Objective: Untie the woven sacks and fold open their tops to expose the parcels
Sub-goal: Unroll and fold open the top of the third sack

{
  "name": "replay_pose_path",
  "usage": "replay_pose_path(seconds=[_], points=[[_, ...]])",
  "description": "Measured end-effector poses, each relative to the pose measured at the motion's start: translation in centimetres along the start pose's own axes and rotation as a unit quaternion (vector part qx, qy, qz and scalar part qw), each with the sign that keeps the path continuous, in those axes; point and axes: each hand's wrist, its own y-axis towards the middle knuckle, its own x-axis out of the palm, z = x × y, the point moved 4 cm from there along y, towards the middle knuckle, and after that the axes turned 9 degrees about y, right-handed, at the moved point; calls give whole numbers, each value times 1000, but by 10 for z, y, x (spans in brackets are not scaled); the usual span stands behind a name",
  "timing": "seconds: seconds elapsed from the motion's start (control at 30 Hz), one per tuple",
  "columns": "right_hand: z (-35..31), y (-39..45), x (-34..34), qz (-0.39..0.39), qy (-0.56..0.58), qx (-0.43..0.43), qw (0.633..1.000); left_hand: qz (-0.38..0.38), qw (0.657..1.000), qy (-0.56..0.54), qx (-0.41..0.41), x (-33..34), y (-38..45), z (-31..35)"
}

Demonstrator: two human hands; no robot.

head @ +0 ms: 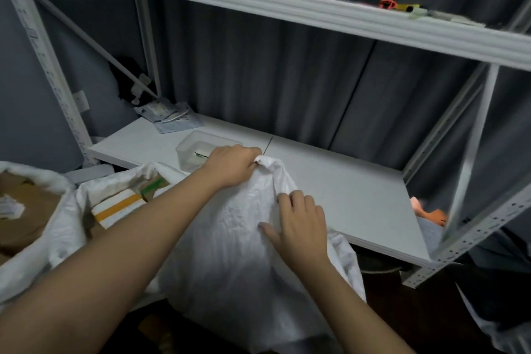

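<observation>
Clutching the sack's [244, 238] bunched neck, left grip [230, 165]; right grip [298, 224] lies flat just below.

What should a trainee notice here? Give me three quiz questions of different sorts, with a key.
1. True or false: the left hand grips the bunched top of the closed sack.
2. The right hand is: A) lifting a parcel B) resting on the sack's cloth C) holding scissors.
3. What shows inside the open sack at left?

Key: 1 true; 2 B; 3 parcels, one with an orange stripe.
</observation>
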Motion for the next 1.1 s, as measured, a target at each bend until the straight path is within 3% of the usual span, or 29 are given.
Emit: replay_pose_path(seconds=[0.07,0.13,0.2,0.33,0.4,0.47,0.57,0.63,0.67,0.73,0.8,0.83,0.87,0.93,1.0,1.03,1.07,1.1], points=[[12,-15,19,-56,-55,52,996,-14,1000,4,2,2,0,2],[27,-14,21,-60,-54,70,994,-14,1000,18,3,-1,-4,3],[39,-7,7,-72,21,79,994,-8,1000,21,-6,-6,-10,-4],[62,52,-72,-253,204,-1,946,28,1000,-5,-3,-20,-22,-27],[73,97,-113,-234,216,8,948,64,997,-32,18,-25,-24,-28],[75,125,-124,-177,157,-4,972,56,995,-76,23,-25,-20,-29],[71,124,-103,-109,167,-35,979,-85,966,-244,13,-24,-15,-29],[72,112,-90,-84,206,-64,973,-117,957,-264,26,-28,-14,-21],[73,108,-89,-64,216,-79,971,-109,963,-246,29,-32,-13,-16],[71,104,-91,-29,194,-128,972,-12,994,-103,25,-37,-10,-12],[68,97,-93,-16,97,-197,975,175,981,78,30,-44,-12,-14],[64,92,-93,-10,15,-259,966,227,968,101,41,-44,-17,-14],[65,88,-90,14,-54,-324,944,237,966,95,49,-42,-19,-16],[73,87,-84,34,-96,-375,921,98,993,-43,46,-35,-19,-16],[68,89,-84,-29,-69,-352,933,-32,993,-96,56,-30,-14,-12],[62,90,-85,-84,-55,-300,949,-34,995,-44,77,-28,-13,-8],[55,91,-86,-130,-28,-242,961,16,995,57,86,-26,-11,-9],[50,92,-84,-181,1,-175,968,129,975,150,98,-31,-12,-9]])
